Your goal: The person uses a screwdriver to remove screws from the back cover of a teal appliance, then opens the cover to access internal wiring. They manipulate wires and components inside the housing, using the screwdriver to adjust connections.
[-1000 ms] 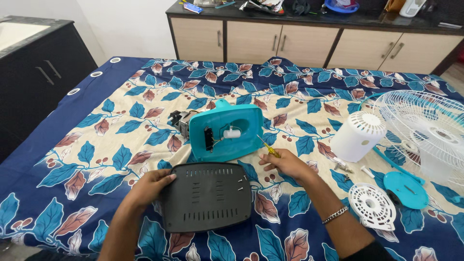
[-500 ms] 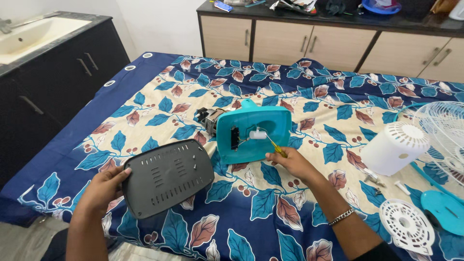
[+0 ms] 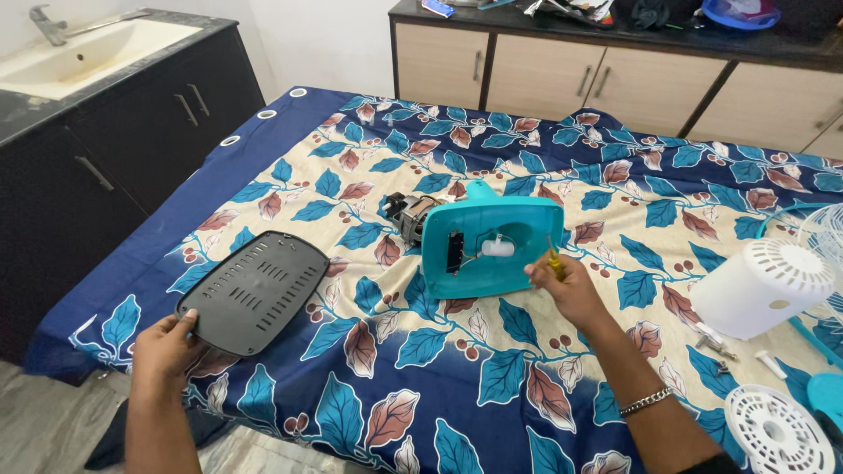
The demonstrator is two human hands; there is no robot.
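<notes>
My left hand [image 3: 167,351] grips the near edge of a dark grey vented plastic cover [image 3: 255,290] that lies flat on the leaf-patterned cloth near the table's left edge. My right hand [image 3: 566,285] is closed on a yellow-handled screwdriver [image 3: 555,261], right beside the turquoise fan base housing [image 3: 490,244]. The housing stands on its side, open face toward me, with a small white part inside. A motor [image 3: 409,215] lies touching its far left side.
A white motor cover [image 3: 760,288] stands at the right, with loose screws [image 3: 720,344], a white round grille piece [image 3: 777,434] and a fan guard [image 3: 825,237] near it. A black sink cabinet [image 3: 97,140] stands to the left. Wooden cabinets [image 3: 544,75] run along the back.
My left hand has carried the grey cover leftward and laid it near the table's left edge. The view has swung left. My right hand stays at the turquoise housing.
</notes>
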